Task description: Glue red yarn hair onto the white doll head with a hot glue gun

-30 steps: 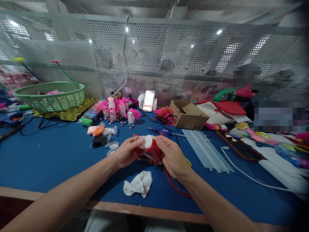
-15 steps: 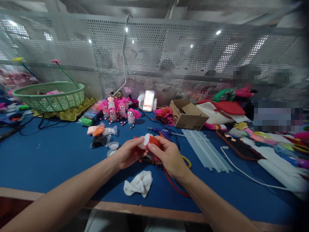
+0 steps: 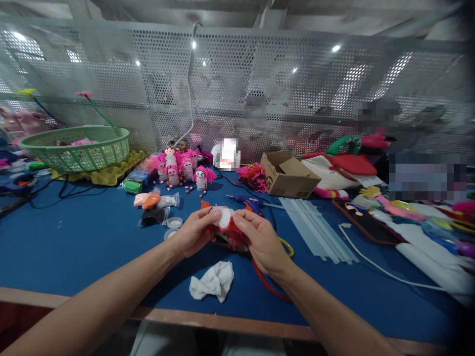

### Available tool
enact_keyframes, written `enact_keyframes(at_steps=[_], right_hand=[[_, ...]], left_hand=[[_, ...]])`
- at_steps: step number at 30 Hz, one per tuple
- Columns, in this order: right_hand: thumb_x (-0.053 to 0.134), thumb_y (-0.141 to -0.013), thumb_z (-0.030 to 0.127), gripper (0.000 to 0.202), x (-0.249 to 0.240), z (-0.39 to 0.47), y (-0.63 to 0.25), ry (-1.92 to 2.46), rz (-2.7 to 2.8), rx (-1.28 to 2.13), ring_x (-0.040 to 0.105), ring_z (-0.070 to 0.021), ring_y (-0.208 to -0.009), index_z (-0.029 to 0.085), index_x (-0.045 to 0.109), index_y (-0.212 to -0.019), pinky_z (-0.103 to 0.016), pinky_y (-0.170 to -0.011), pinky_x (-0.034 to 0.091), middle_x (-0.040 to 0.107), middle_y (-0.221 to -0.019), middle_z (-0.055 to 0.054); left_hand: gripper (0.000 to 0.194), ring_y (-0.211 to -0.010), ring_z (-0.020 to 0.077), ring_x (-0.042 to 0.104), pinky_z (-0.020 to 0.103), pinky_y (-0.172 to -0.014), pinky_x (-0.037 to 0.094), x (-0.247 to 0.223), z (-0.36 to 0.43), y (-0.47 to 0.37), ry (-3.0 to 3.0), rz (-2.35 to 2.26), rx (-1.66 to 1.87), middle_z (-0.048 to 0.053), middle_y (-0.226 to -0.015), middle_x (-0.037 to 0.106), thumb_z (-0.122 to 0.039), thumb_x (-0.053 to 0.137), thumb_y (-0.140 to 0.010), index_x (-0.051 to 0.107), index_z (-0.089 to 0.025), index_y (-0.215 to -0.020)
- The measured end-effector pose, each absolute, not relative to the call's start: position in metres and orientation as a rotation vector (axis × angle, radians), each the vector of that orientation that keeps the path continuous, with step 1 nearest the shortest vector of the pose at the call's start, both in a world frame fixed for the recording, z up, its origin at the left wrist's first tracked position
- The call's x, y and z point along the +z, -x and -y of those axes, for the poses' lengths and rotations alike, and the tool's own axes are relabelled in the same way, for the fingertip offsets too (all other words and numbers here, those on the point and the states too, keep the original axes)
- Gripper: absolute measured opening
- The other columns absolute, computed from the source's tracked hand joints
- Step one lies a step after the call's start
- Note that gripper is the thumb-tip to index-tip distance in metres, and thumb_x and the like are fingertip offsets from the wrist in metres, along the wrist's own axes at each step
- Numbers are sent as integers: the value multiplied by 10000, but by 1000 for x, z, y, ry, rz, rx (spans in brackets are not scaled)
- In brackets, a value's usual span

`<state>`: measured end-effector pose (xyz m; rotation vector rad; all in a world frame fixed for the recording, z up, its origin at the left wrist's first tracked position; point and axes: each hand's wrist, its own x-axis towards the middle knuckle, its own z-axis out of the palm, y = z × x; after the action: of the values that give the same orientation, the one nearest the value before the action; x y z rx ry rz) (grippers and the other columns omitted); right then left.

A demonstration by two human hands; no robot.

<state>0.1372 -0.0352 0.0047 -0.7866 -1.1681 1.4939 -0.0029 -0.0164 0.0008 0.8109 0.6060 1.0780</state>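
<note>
Between my two hands is a small white round piece [image 3: 224, 217] with red yarn [image 3: 234, 234] hanging from it. My left hand [image 3: 198, 228] pinches its left side, fingers curled beneath. My right hand [image 3: 260, 237] grips the yarn on the right side, thumb near the white edge. Some dark thing lies under the yarn, mostly hidden. Just behind my hands lies a blue glue gun [image 3: 247, 201]. A crumpled white cloth [image 3: 213, 282] rests on the blue table [image 3: 111, 247] nearer to me.
Small pink-haired dolls [image 3: 201, 179] stand at the back, near a green basket [image 3: 85, 154]. A cardboard box [image 3: 289, 177], glue sticks [image 3: 315, 227], a white cable [image 3: 386, 277] and felt pieces lie to the right. A perforated metal screen [image 3: 230, 74] rises behind.
The white piece has turned so its flat round face shows more. My right thumb has shifted up to its edge, and the yarn now hangs lower below it.
</note>
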Motion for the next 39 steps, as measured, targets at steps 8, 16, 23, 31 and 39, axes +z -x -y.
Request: enact_keyframes(at_steps=[8, 16, 23, 31, 39], right_hand=[[667, -660, 351, 202, 6, 37, -137, 762, 1148, 1503, 479, -72, -560, 172, 574, -680, -204, -563, 389, 577, -626, 38], [645, -684, 364, 204, 4, 36, -138, 746, 1212, 1474, 463, -77, -578, 180, 559, -696, -210, -577, 382, 557, -647, 36], [536, -746, 467, 293, 7, 31, -141, 863, 1445, 1292, 536, -111, -635, 183, 577, -807, -244, -618, 430, 602, -704, 7], [404, -816, 418, 341, 15, -35, -199, 1567, 1566, 582, 594, -198, -810, 147, 595, -735, -295, -709, 436, 651, -802, -89], [510, -829, 312, 274, -19, -67, -197, 2024, 1745, 580, 555, -180, -939, 154, 533, -1051, -387, -797, 459, 556, -1078, -67]], left_hand=[[254, -625, 89, 550, 181, -609, 412, -1, 16, 2, -810, -581, 1113, 45, -693, 647, -223, 704, -620, 678, -95, -838], [247, -613, 96, 552, 197, -608, 414, 2, 18, 2, -781, -600, 1115, 38, -678, 643, -219, 715, -604, 670, -102, -817], [265, -650, 114, 587, 203, -636, 446, 1, 11, 7, -784, -596, 1136, 53, -748, 661, -211, 719, -597, 660, -98, -829], [206, -566, 98, 603, 191, -523, 478, 26, -3, 16, -682, -667, 1281, 13, -667, 665, -337, 590, -737, 624, -136, -762], [91, -598, 107, 610, 186, -557, 480, 38, -19, 20, -782, -540, 1382, -1, -634, 651, -162, 629, -673, 627, -146, -762]])
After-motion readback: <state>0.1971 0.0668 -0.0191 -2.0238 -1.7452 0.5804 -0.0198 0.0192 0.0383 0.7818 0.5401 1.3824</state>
